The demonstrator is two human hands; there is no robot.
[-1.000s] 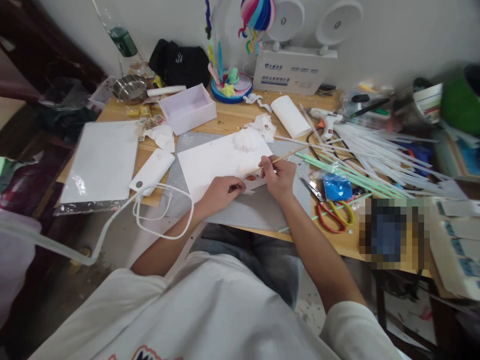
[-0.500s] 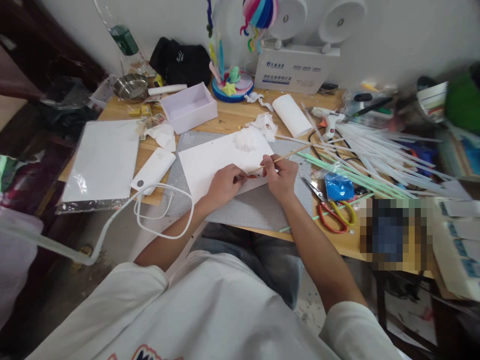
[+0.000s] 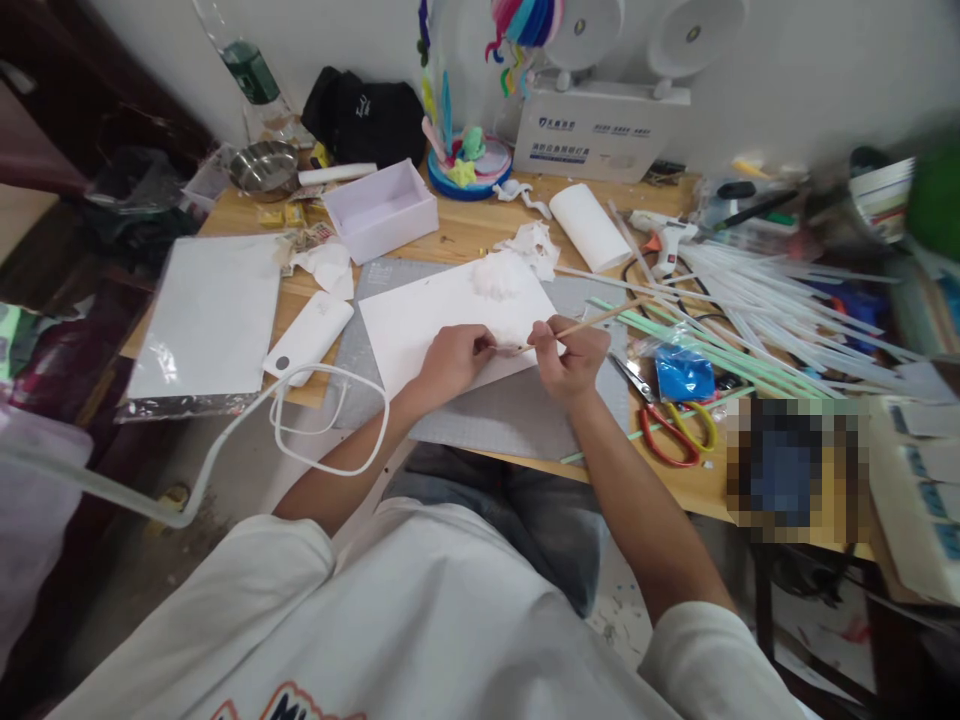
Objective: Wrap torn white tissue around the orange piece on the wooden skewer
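My right hand (image 3: 568, 358) is closed around a thin wooden stick (image 3: 600, 318), whose long end slants up to the right. Its lower tip reaches toward my left hand (image 3: 459, 358), which pinches something small that I cannot make out. Both hands are over a white sheet (image 3: 401, 312) lying on a grey cutting mat (image 3: 480, 432). On the sheet, just beyond the hands, sits a fluffy white clump (image 3: 498, 276). Crumpled white tissue (image 3: 534, 248) lies at the sheet's far corner.
Scissors (image 3: 669, 432) and a blue packet (image 3: 684, 373) lie right of the mat. Beyond are pale strips (image 3: 780, 300) and a glue gun (image 3: 669, 245). A lilac box (image 3: 386, 215) stands behind the mat. A white device (image 3: 311, 335) and looped cable (image 3: 375, 455) lie left.
My right hand has shifted slightly right with the stick, its wrist turned, and the gap between my hands is wider. The small reddish item seen between them no longer shows.
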